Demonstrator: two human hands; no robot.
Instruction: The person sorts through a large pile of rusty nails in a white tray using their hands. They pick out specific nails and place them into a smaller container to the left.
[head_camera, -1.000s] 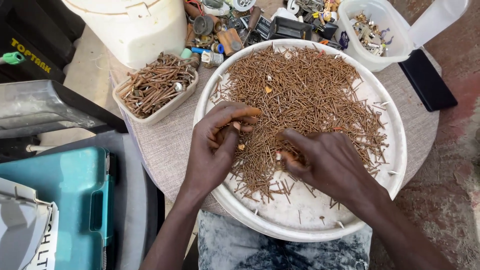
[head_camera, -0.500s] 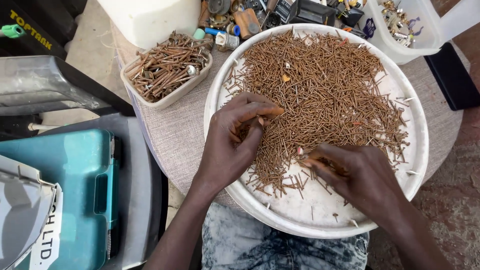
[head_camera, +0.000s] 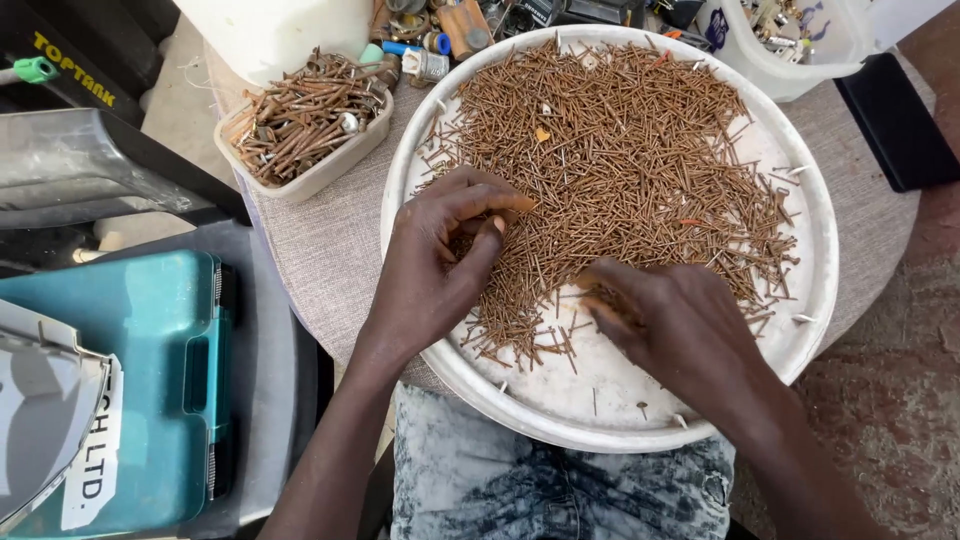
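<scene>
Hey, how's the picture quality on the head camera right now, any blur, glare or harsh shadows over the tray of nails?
Head view: even, soft daylight, no glare on the white tray; the rusty nails are sharp enough to tell apart; the left hand is crisp, the right hand slightly smeared at its fingers; only faint shadows lie under both hands; the edges show mild wide-angle stretch.

A small round table, covered in grey-beige cloth, carried everything. Directly on it sat a wide white tray — its rim just outside the left hand's fingers and passing under the right hand. Beyond the left fingertips stood a shallow beige tub (heaped with larger rusty nails), touching the tray's rim. Far past the right fingers sat a clear plastic container — and beside it a flat black object.
</scene>
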